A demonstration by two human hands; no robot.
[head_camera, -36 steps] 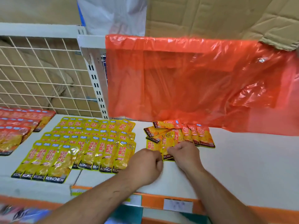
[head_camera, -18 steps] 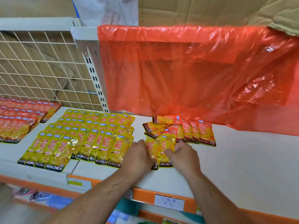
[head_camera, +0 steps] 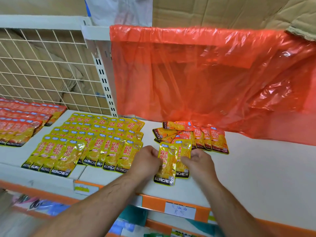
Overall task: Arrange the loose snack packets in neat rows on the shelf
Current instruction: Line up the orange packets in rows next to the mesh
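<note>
Gripping two yellow packets [head_camera: 168,161] between them, left hand [head_camera: 145,159] and right hand [head_camera: 199,162] rest on the shelf [head_camera: 256,168], orange packets [head_camera: 205,137] at 12 o'clock.

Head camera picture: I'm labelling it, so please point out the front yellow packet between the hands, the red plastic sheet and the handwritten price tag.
front yellow packet [head_camera: 165,165], head view, middle of its face
red plastic sheet [head_camera: 196,74], head view, flat central area
price tag [head_camera: 179,210], head view, centre of the white label

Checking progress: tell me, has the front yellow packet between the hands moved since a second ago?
Yes. The front yellow packet has come toward the shelf's front edge, away from the loose pile.
</note>
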